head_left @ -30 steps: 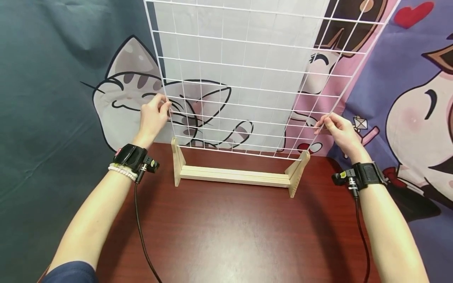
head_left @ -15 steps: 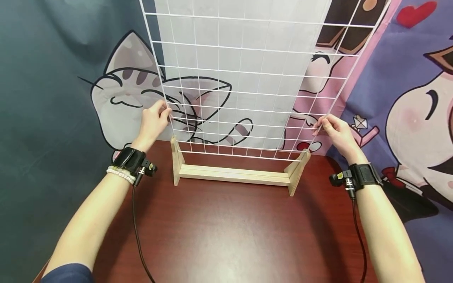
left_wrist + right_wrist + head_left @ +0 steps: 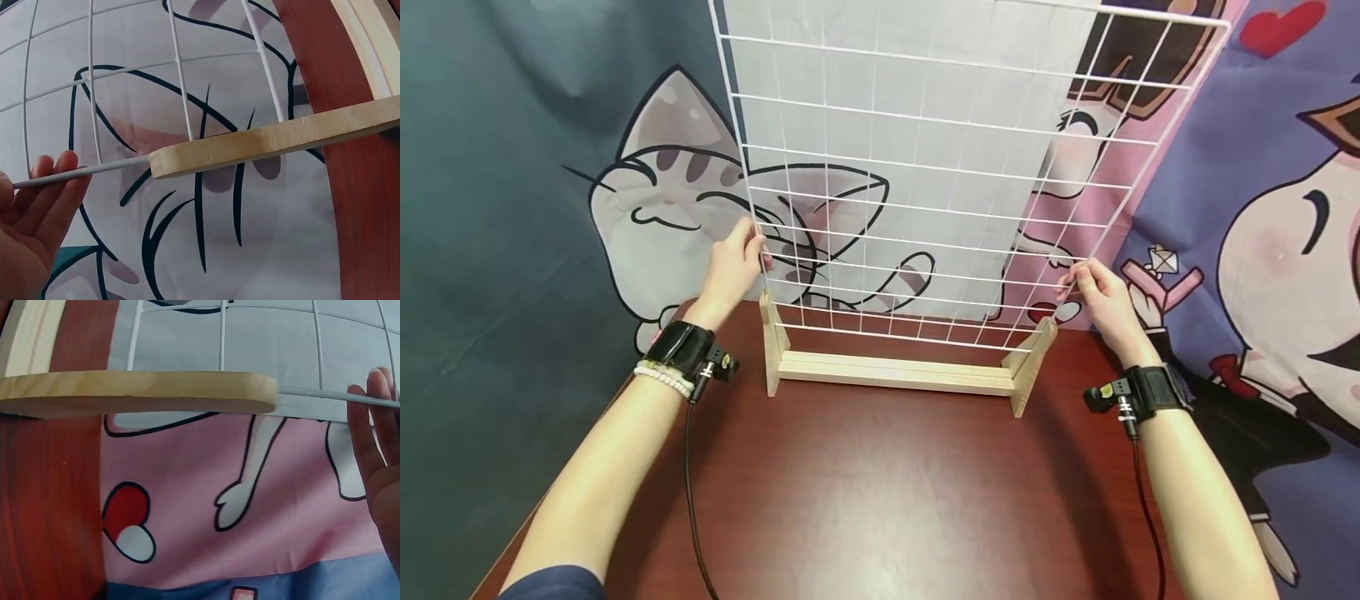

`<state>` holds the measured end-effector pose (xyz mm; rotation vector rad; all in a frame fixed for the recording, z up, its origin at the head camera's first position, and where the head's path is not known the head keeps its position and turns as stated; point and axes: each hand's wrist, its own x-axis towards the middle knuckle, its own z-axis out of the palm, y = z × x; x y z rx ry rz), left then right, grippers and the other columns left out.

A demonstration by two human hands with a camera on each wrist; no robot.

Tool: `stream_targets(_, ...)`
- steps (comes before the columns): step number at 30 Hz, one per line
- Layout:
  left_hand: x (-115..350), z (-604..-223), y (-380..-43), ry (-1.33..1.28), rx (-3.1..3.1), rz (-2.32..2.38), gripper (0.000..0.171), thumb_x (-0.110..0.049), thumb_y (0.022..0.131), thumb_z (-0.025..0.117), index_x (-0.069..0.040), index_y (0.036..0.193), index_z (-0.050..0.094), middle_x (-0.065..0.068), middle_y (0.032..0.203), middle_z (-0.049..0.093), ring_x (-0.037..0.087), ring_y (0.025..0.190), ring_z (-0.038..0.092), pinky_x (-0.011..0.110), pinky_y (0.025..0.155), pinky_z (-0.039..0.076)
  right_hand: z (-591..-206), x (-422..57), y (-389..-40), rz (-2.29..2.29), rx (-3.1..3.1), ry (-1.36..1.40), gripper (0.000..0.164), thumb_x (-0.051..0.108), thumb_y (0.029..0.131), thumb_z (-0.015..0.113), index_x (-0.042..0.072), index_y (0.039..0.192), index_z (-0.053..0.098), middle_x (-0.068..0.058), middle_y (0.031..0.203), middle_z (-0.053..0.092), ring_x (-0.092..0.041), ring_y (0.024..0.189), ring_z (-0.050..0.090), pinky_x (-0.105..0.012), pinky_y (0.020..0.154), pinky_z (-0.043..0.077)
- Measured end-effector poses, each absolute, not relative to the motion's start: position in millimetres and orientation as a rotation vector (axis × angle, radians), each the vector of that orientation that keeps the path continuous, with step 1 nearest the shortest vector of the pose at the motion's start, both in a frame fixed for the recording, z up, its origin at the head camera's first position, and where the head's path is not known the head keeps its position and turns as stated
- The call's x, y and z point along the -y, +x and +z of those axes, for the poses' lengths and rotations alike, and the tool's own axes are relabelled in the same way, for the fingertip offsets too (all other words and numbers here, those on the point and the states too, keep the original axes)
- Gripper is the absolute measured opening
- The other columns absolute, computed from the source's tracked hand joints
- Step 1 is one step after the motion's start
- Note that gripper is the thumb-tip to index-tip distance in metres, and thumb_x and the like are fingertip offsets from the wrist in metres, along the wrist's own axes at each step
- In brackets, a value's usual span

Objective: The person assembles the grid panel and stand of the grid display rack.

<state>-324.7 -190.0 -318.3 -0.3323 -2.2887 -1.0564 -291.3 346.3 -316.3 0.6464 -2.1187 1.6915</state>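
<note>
A white wire grid panel (image 3: 891,337) stands nearly upright, its side bars running down to the uprights of a pale wooden stand (image 3: 895,372). My left hand (image 3: 733,258) pinches the panel's left side bar a short way above the left upright. On the other side, my right hand (image 3: 1105,300) pinches the right side bar above the right upright. In the left wrist view, the side bar (image 3: 119,166) enters the rounded end of the wooden upright (image 3: 250,144). The right wrist view has the matching bar (image 3: 312,393) meeting its upright (image 3: 144,387).
The stand rests toward the back of a dark red wooden table (image 3: 880,483). Behind it hangs a cartoon-printed cloth (image 3: 835,208). A black cable (image 3: 692,500) trails from the left wrist device (image 3: 685,350), another cable (image 3: 1150,517) from the right one (image 3: 1142,396).
The grid panel has shifted down between the uprights, and its top bar has come into view at upper right. Both hands have moved slightly down with it. The stand stays in place.
</note>
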Motion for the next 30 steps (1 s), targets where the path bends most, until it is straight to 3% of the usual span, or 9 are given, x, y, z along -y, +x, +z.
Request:
stream_targets(4,190.3,-325.0,-324.8,-0.336,2.292,-1.063,0.017,-0.016,0.103,0.043,-0.002,0.097,0.051,0.017,0.079,0.072,0.031,0.072,0.072,0.032,0.070,0.052,-320.4,-345.3,-290.7,1.681,2.091,0.662,0.024,0.016,0.103,0.044,-0.003,0.091,0.053,-0.001,0.084,0.065,-0.007,0.071,0.067,-0.017,0.068,0.056)
stream_targets(9,191.6,-333.2,-324.4,-0.337,2.303,-1.062,0.015,-0.014,0.102,0.045,-0.002,0.099,0.052,0.017,0.079,0.072,0.029,0.071,0.072,0.017,0.064,0.049,-319.4,-345.4,-291.6,1.649,2.102,0.695,0.028,0.016,0.103,0.044,-0.009,0.090,0.049,-0.001,0.082,0.065,-0.010,0.071,0.067,-0.017,0.067,0.055)
stream_targets(13,191.4,-337.0,-324.8,-0.339,2.296,-1.088,0.016,-0.017,0.103,0.044,-0.002,0.100,0.051,0.017,0.079,0.071,0.021,0.067,0.070,0.009,0.060,0.046,-320.2,-346.0,-291.2,1.656,2.118,0.678,0.027,0.017,0.103,0.043,-0.006,0.091,0.050,0.000,0.084,0.065,-0.010,0.072,0.067,-0.017,0.067,0.054)
stream_targets(18,189.6,-348.7,-324.8,-0.338,2.278,-1.212,0.020,-0.022,0.104,0.043,-0.004,0.102,0.052,0.017,0.083,0.069,0.007,0.067,0.063,0.012,0.063,0.045,-326.0,-345.1,-288.6,1.716,2.094,0.633,0.022,0.019,0.103,0.043,0.001,0.095,0.053,0.001,0.085,0.065,-0.006,0.071,0.067,-0.018,0.066,0.055)
stream_targets(26,184.5,-390.2,-322.9,-0.303,2.242,-1.388,0.027,-0.023,0.105,0.042,0.000,0.105,0.056,0.019,0.099,0.070,0.023,0.090,0.063,0.016,0.071,0.037,-332.2,-341.0,-290.1,1.821,1.996,0.637,0.024,0.022,0.102,0.043,0.001,0.095,0.050,-0.003,0.082,0.062,-0.009,0.067,0.065,-0.023,0.062,0.058)
stream_targets(30,180.7,-399.7,-325.7,-0.260,2.089,-1.478,0.027,-0.022,0.103,0.045,0.002,0.104,0.057,0.024,0.094,0.071,0.008,0.078,0.065,0.013,0.070,0.039,-333.1,-340.4,-291.8,1.818,2.027,0.654,0.020,0.021,0.103,0.041,0.004,0.097,0.052,0.000,0.085,0.063,-0.007,0.071,0.066,-0.021,0.068,0.057)
